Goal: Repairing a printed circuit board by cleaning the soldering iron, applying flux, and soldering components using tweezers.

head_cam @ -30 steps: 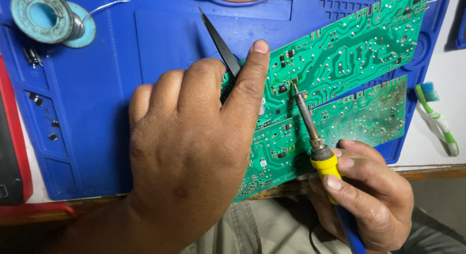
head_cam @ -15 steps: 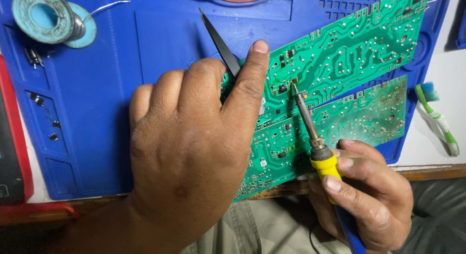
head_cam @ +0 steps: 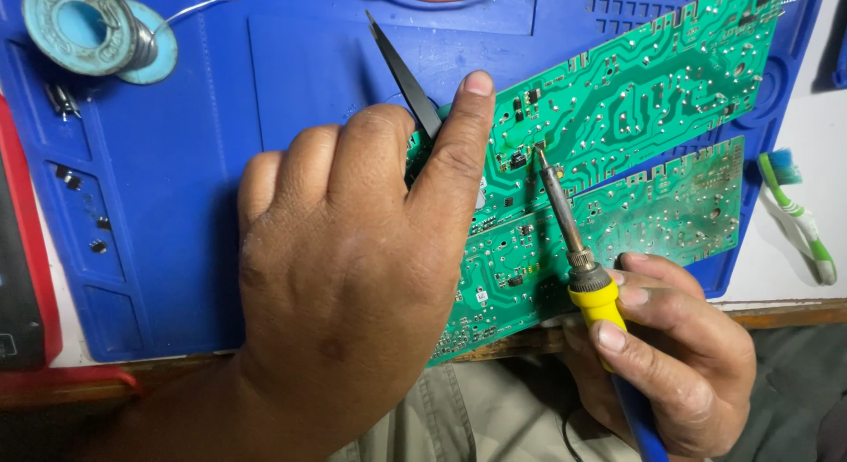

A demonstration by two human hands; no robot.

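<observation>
1. Soldering iron (head_cam: 578, 250): lower right of centre in the frame, tip touching the upper green circuit board (head_cam: 635, 100) near its lower edge. Judged light and rigid, metal shaft hot; take hold only on the yellow collar or the blue handle.
2. Right hand (head_cam: 670, 356): fingers closed round the iron's collar, pen-style.
3. Left hand (head_cam: 353, 268): centre frame, curled shut on black tweezers (head_cam: 404, 74); one end points to upper centre, the other is hidden behind the fingers.
4. Both boards, upper and lower board (head_cam: 618, 232), judged stiff, thin, fragile at the joints; best held by the edges.
5. Blue work mat (head_cam: 265, 100) underneath. Solder spool (head_cam: 84, 25) upper left; green-and-white toothbrush (head_cam: 798, 215) at right edge.
</observation>
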